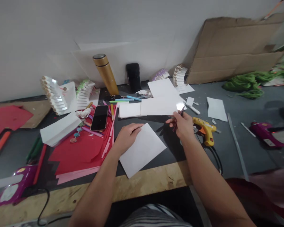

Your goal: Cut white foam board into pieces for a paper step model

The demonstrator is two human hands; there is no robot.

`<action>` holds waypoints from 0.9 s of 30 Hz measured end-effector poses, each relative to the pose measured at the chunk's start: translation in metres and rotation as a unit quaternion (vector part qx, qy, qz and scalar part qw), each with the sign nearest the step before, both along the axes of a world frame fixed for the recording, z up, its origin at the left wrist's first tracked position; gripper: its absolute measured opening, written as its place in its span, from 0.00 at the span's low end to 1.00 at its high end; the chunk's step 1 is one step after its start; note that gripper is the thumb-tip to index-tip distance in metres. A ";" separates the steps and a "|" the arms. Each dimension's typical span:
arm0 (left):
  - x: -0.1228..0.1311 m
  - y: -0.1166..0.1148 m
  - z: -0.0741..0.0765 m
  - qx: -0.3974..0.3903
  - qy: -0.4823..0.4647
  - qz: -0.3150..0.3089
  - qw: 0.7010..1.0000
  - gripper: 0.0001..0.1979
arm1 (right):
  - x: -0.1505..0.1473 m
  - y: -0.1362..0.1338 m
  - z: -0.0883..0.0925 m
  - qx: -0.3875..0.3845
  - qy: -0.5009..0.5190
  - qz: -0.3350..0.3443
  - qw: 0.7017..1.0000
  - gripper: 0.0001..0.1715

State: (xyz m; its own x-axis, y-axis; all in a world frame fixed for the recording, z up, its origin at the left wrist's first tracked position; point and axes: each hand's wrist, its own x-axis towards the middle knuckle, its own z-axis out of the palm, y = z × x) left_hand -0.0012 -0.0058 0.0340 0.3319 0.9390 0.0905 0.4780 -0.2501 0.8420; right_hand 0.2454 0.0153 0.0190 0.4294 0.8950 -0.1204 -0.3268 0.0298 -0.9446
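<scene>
Two hands: left hand (127,136) flat on white sheet (142,149), right hand (183,125) around pen (179,117).

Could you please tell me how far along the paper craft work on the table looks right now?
Done: two folded white paper stair models stand by the wall. In hand: the left hand presses a white sheet flat, while the right hand holds a dark, thin tool, possibly a pen. Left: the sheet looks blank and uncut, more white sheets wait behind, and the yellow glue gun lies untouched.

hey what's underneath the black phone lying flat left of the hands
The black phone lies on pink and purple pens and red paper sheets. Whatever sits directly beneath its middle is covered.
</scene>
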 end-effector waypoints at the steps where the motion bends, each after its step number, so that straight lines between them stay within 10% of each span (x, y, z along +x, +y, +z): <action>1: 0.001 -0.001 0.000 -0.001 0.009 0.000 1.000 0.16 | 0.000 0.001 0.000 0.006 0.003 -0.009 1.000 0.20; 11: 0.005 0.000 -0.007 0.043 -0.040 -0.013 0.998 0.20 | -0.006 -0.001 0.001 0.026 0.031 -0.001 0.999 0.20; 17: -0.013 -0.009 0.027 0.048 -0.241 0.109 0.963 0.18 | -0.006 0.000 0.002 0.033 0.031 -0.010 0.999 0.20; 21: -0.022 -0.035 0.045 -0.015 -0.088 0.061 0.994 0.23 | -0.007 0.000 0.005 0.018 0.042 -0.008 0.999 0.19; 27: 0.008 -0.072 0.002 0.050 0.248 -0.099 0.962 0.59 | -0.005 -0.005 0.005 -0.033 -0.082 0.037 0.995 0.22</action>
